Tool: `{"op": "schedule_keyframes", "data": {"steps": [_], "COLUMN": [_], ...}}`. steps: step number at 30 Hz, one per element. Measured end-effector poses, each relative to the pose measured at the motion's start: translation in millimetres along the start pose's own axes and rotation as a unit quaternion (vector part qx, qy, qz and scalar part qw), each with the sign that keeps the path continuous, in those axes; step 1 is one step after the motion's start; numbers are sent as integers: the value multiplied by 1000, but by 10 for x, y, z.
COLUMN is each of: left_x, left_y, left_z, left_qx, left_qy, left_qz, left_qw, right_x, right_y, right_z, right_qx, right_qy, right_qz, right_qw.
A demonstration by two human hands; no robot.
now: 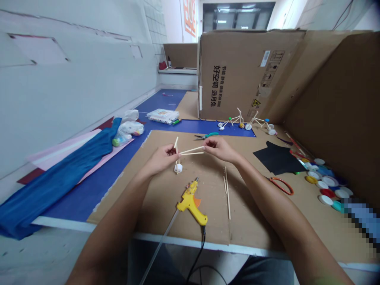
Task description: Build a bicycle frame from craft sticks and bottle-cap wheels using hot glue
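My left hand (162, 159) pinches a small frame of pale wooden sticks (177, 146), with a white bottle cap (178, 168) at its lower end. Two sticks reach from there toward the right, and my right hand (218, 149) holds the far end of the upper stick (192, 150) between thumb and fingers. Below the hands lies a yellow hot glue gun (190, 202) with a clear glue stick (162, 245) in its back. Loose wooden sticks (227, 194) rest to its right. Just beyond my right hand are pliers with teal handles (211, 135).
Two small stick-and-cap models (237, 118) stand before a large cardboard box (237, 75). At the right are black paper (277, 158), orange-handled scissors (282, 186) and several bottle caps (328, 182). Blue cloth (68, 174) and plastic bags (129, 128) lie at the left.
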State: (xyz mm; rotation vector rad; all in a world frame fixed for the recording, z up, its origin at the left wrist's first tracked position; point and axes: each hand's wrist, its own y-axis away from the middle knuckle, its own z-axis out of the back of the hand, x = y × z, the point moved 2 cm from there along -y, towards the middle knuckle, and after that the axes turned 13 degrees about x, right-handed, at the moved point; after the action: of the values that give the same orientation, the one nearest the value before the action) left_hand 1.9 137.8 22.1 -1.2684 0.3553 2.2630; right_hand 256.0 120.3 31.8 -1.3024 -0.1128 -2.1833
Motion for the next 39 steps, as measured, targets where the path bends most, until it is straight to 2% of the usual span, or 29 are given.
{"op": "schedule_keyframes", "data": {"steps": [22, 39], "left_x": [87, -10], "left_y": [-27, 0], "left_z": [-6, -39], "left_qx": [-11, -43], "left_qy": [-54, -65], "left_qz": [-1, 9], "left_qw": [998, 997], "right_x": [-11, -18], "right_y": [-8, -12], "right_z": [7, 8], "right_qx": [-3, 5], "right_qy": [-8, -13], "right_qz": [14, 4], "right_qw": [1000, 1000]}}
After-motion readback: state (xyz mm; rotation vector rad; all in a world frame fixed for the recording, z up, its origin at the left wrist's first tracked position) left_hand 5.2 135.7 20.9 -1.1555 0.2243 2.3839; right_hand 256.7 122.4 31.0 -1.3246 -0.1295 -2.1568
